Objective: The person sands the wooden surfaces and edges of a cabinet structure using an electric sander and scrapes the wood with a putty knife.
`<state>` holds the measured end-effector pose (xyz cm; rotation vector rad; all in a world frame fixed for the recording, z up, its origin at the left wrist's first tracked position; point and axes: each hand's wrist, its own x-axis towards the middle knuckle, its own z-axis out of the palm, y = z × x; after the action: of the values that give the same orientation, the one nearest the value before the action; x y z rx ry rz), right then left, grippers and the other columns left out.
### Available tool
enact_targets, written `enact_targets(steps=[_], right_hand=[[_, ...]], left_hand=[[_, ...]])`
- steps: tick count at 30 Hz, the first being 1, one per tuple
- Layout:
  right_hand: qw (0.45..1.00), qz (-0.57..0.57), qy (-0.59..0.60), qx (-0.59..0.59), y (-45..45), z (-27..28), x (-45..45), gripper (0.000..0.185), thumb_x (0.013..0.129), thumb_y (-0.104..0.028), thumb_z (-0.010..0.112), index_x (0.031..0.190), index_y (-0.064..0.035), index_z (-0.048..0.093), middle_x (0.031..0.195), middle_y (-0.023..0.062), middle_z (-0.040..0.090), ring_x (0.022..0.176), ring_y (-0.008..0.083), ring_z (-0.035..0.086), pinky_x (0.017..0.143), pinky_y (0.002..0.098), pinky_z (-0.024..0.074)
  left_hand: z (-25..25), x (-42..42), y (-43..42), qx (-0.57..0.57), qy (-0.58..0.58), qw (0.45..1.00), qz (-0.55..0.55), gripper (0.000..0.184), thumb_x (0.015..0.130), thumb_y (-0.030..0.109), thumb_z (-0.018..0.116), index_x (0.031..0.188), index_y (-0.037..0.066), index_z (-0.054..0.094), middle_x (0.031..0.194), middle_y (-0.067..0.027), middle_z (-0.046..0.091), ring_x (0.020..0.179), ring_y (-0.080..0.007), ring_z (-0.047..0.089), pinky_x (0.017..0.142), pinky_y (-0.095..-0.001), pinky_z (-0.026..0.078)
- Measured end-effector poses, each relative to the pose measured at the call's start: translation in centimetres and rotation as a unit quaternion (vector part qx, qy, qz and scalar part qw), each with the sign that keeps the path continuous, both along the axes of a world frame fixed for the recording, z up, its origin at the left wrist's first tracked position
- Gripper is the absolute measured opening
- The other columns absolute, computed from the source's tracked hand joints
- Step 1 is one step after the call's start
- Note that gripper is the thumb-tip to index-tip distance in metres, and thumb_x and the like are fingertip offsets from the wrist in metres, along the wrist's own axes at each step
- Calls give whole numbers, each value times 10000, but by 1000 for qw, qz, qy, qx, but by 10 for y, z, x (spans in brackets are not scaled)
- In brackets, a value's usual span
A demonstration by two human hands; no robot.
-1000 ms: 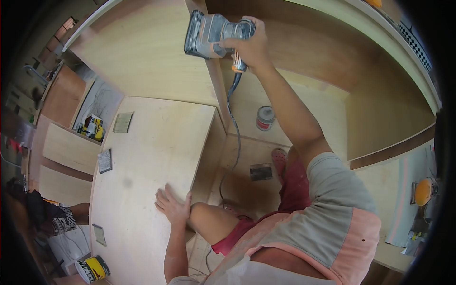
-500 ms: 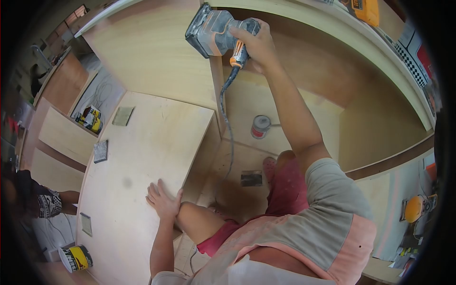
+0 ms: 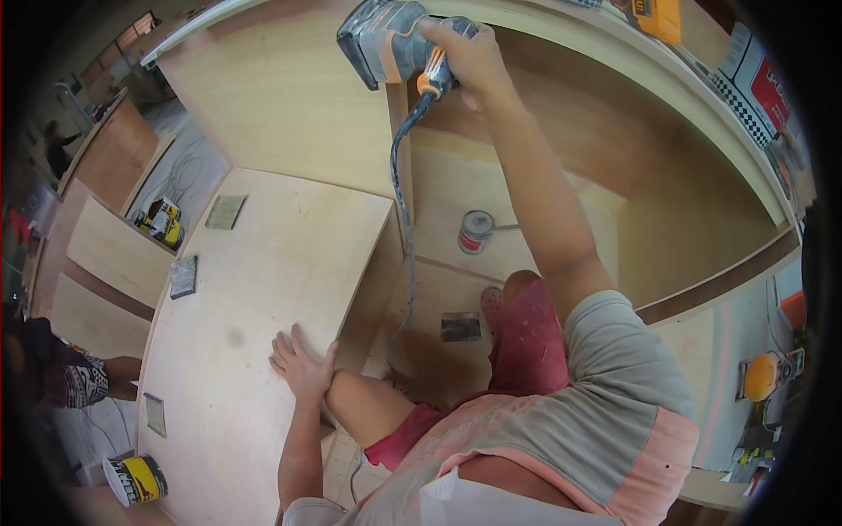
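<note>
My right hand (image 3: 474,66) is wrapped round a dusty grey and orange electric sander (image 3: 386,44), held up at the top of the view. Its pad side faces left, close to the upright edge of the wooden cabinet (image 3: 298,96). From the sander's grip a dark cord (image 3: 399,193) hangs down past the corner of a pale plywood panel (image 3: 263,289). My left hand (image 3: 304,364) lies flat on this panel near its right edge, fingers spread, holding nothing.
Sanding pads (image 3: 225,212) lie on the panel; another dark pad (image 3: 460,327) is on the cabinet floor near a tin can (image 3: 475,232). A yellow-labelled tub (image 3: 136,479) stands at lower left. Another person's leg (image 3: 121,373) shows at left. A second sander (image 3: 763,377) lies at right.
My right hand has carried the sander slightly up and left, and its cord has swung left. My left hand stays on the panel. The whole view has shifted a little.
</note>
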<state>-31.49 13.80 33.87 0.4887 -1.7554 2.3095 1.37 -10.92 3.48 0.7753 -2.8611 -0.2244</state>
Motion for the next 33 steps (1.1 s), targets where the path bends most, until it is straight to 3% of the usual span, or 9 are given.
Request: enact_targets(steps=[2,5,14,19,22,25,30,32,33], right_hand=[[995,-80,50,22,-5,-9,5,654,729,-192,765,1167,124,397,1020,188,561,845,208,630,608,352,551],[996,-70,47,15,-3,-35,-5,821,658,-198,795,1240,95,295,1040,202,538,877,227,607,685,335,546],[992,-97,-72,21,-1,-162,-15,728,659,-161,826,1205,31,385,1033,137,560,918,197,589,775,308,510],[982,-114,-148,11,-2,-194,-12,761,632,-161,829,1211,47,380,1036,139,561,926,199,582,794,305,502],[986,-116,-122,23,-2,-194,-23,771,615,-179,833,1213,40,399,1039,144,564,940,203,580,803,312,498],[988,-121,-70,61,7,-148,-24,769,576,-199,835,1192,13,427,1055,152,560,963,235,585,809,333,500],[977,-165,111,80,9,-101,-49,736,534,-223,848,1139,-13,486,1031,145,577,957,250,585,827,348,488],[963,-187,154,120,12,-85,-53,801,562,-250,868,1200,5,457,1018,142,596,925,216,592,804,327,501],[946,-203,213,132,14,-74,-51,738,574,-180,841,1182,-8,461,1022,152,584,928,237,591,787,349,501]], left_hand=[[1,0,0,-2,-6,1000,1,916,747,642,608,1417,90,314,1432,-264,263,1362,-413,194,1091,-597,113],[4,0,0,12,-3,1000,-4,914,749,644,606,1416,90,316,1430,-267,266,1359,-417,200,1086,-602,120],[-7,-1,-4,-38,-17,999,-9,924,753,652,600,1422,89,302,1421,-276,270,1353,-422,203,1079,-600,125],[0,-2,2,-36,-42,998,10,908,773,638,591,1434,96,285,1431,-256,258,1354,-404,204,1085,-582,121],[0,-3,2,-23,-50,998,12,940,748,667,595,1429,95,290,1438,-270,238,1362,-420,183,1085,-595,117],[2,-4,4,-19,-67,997,22,953,743,665,601,1438,101,275,1448,-266,222,1371,-414,169,1089,-594,109],[4,-6,5,-15,-70,997,29,955,738,661,607,1440,103,278,1447,-265,226,1374,-411,166,1088,-596,110],[2,-4,5,-20,-63,998,26,954,737,658,609,1439,102,281,1445,-266,230,1372,-413,170,1086,-599,113],[1,-4,4,-22,-56,998,21,950,739,655,610,1437,99,287,1441,-270,235,1368,-418,176,1082,-603,119]])
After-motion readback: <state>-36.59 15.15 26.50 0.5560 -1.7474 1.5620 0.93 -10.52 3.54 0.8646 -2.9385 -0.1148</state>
